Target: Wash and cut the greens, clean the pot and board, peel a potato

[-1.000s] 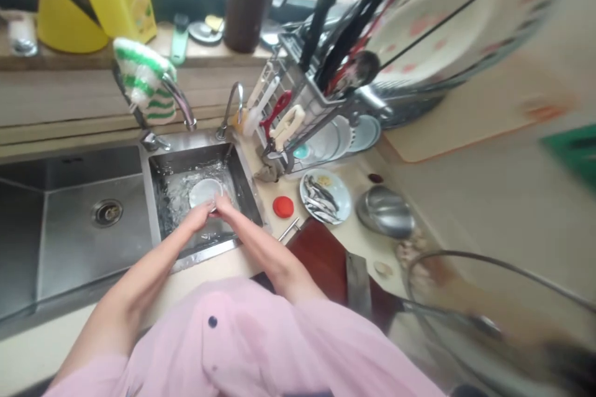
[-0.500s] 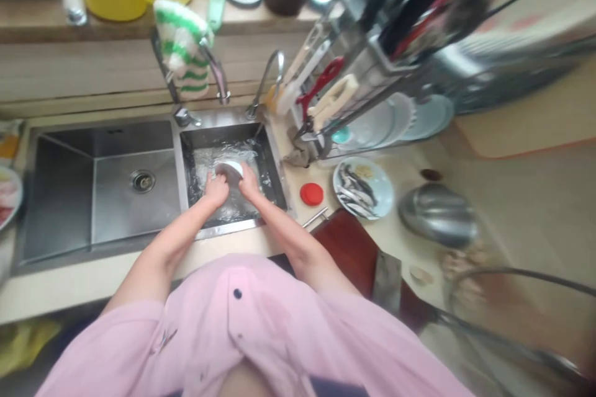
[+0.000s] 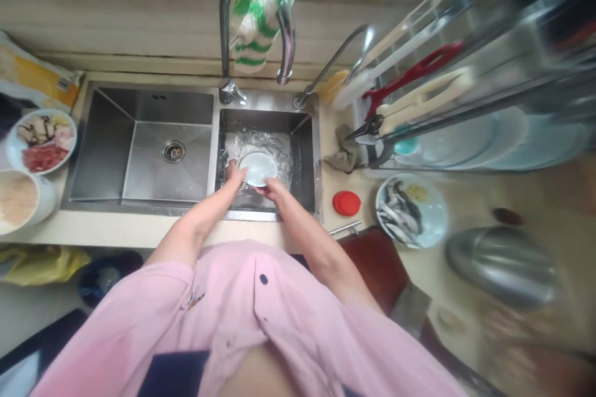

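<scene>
A small pale bowl [image 3: 261, 169] is held level between both hands over the right sink basin [image 3: 305, 155], its inside facing up. My left hand [image 3: 235, 172] grips the bowl's left rim. At its lower right edge my right hand [image 3: 271, 190] is closed round the rim, with some fingers hidden beneath. Rippling water [image 3: 274, 141] lies in the basin below. Above stands the curved tap [image 3: 286, 43], with a green and white striped cloth [image 3: 256, 12] hung on it.
To the left is the other steel basin [image 3: 158, 180]. A plate of cut meat [image 3: 44, 167] and a white tub [image 3: 46, 205] stand beyond it. On the right are a red lid [image 3: 346, 203], a plate of fish [image 3: 435, 223], a cleaver [image 3: 412, 307] and a rack with scissors [image 3: 367, 128].
The bowl has turned from tilted, with its side showing, to level with its inside upward. My hands have shifted round its rim. The camera view has swung to the left and down.
</scene>
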A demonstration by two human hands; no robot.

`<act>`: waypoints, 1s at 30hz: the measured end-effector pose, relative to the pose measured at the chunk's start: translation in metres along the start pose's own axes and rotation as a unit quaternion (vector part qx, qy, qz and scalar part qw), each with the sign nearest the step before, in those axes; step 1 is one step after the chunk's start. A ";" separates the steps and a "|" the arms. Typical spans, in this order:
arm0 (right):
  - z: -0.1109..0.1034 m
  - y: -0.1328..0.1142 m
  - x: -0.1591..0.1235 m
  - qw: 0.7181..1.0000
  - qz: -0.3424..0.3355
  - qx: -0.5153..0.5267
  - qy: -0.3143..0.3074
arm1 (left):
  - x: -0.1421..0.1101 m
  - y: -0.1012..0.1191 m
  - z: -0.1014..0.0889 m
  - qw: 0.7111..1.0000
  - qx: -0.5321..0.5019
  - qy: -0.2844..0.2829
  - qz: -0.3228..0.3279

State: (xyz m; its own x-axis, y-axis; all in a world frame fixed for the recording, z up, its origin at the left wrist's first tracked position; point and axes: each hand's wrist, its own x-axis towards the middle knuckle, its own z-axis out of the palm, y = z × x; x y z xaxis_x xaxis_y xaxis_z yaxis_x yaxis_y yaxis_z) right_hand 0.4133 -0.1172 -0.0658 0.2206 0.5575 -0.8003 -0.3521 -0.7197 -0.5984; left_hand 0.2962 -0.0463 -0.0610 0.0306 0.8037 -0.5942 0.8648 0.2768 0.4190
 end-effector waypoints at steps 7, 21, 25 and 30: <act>-0.035 -0.026 -0.004 0.992 0.001 -0.126 -0.025 | 0.004 0.015 -0.034 0.994 0.017 -0.038 0.100; -0.007 -0.046 -0.022 0.974 -0.153 -0.145 0.081 | 0.008 0.037 -0.039 0.977 -0.112 0.085 0.158; -0.001 -0.045 -0.017 0.968 -0.163 -0.130 0.140 | -0.013 0.040 0.004 0.974 -0.226 -0.001 -0.007; -0.022 -0.047 -0.006 0.897 -0.214 -0.318 0.219 | -0.033 0.032 0.024 0.981 -0.183 -0.066 -0.005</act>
State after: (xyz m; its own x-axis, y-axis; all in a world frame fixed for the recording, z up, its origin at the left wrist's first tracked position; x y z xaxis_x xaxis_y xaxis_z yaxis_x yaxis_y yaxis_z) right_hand 0.4487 -0.0959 -0.0337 0.5970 0.7239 -0.3458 0.4107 -0.6461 -0.6434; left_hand 0.3351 -0.0760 -0.0442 0.1088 0.7322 -0.6724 0.6287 0.4732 0.6170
